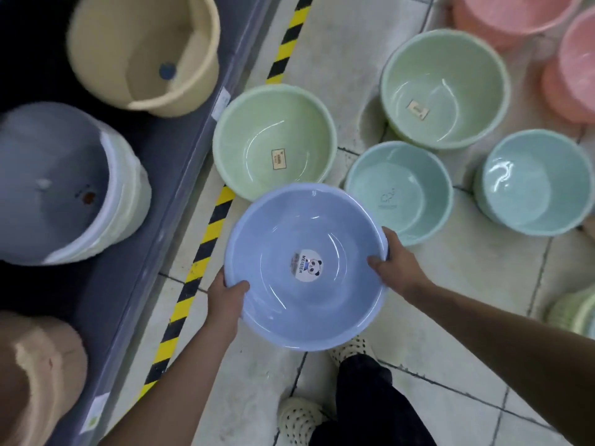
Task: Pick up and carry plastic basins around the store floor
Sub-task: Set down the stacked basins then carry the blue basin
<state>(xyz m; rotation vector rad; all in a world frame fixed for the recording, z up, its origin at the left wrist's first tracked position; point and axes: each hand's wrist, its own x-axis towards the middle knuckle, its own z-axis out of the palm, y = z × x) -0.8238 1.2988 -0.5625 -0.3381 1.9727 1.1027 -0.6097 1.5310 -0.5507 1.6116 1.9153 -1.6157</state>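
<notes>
Head view shows you in the carry step: the blue basin [277,233] is held level above your feet. In my judgement, the next move calls for a steady walk, steering wide of the stock ahead. Your left hand [225,300] grips one rim, thumb inside, fingers hidden underneath; your right hand [394,262] grips the opposite rim likewise. Just beyond the grip, a green basin [273,140] and a teal basin [399,191] sit on the tiles.
</notes>
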